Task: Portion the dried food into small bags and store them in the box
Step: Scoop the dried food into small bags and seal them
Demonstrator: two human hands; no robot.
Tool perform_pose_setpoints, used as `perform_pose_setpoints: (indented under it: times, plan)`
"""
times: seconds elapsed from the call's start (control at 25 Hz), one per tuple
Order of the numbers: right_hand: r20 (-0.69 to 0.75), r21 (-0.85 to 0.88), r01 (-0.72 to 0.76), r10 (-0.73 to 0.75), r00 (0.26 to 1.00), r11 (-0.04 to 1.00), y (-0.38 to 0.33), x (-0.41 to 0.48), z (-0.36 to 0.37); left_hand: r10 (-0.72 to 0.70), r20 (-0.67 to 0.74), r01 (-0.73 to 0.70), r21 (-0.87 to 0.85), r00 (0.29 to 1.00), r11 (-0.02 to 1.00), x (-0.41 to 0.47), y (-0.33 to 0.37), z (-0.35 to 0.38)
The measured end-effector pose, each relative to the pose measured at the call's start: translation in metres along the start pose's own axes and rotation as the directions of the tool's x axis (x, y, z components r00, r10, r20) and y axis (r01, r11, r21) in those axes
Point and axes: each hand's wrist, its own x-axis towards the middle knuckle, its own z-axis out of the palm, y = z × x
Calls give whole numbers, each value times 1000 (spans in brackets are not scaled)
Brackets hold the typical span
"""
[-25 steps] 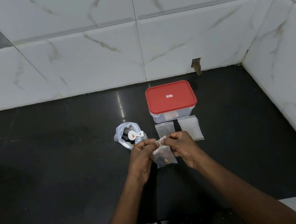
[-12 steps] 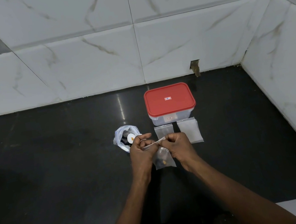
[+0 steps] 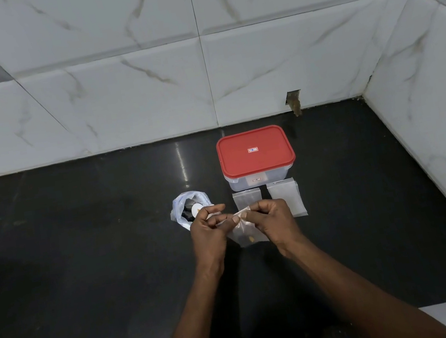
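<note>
Soft, even light. A bright streak of glare lies on the dark counter (image 3: pixel 182 157) beyond the left hand (image 3: pixel 207 232). The wall tiles (image 3: pixel 117 98) bow at the edges.

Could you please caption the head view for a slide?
Left hand and right hand pinch a small clear plastic bag near a red-lidded plastic box on a black countertop.

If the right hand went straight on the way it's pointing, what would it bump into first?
Probably the empty small bag lying flat in front of the red-lidded box. The right hand pinches the portion bag, maybe above the counter, so it might pass over.
</note>
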Motion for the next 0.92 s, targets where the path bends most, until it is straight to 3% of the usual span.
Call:
perform_pose_setpoints:
  times: [0.16,0.32,0.64,0.92]
  plan:
    - [-4,29,-22,22,1000,999,-1,2,-3,-11,0,11,10,1000,1000,3,5,0]
    - [-12,109,-55,57,998,993,-8,4,-5,-44,-9,43,-101,999,994,6,-1,-5]
    - [84,76,-73,66,994,994,-14,1,5,-32,46,38,-137,998,990,5,0,-6]
    - [100,127,-47,34,994,991,-16,0,8,50,81,-44,-70,996,997,5,5,-9]
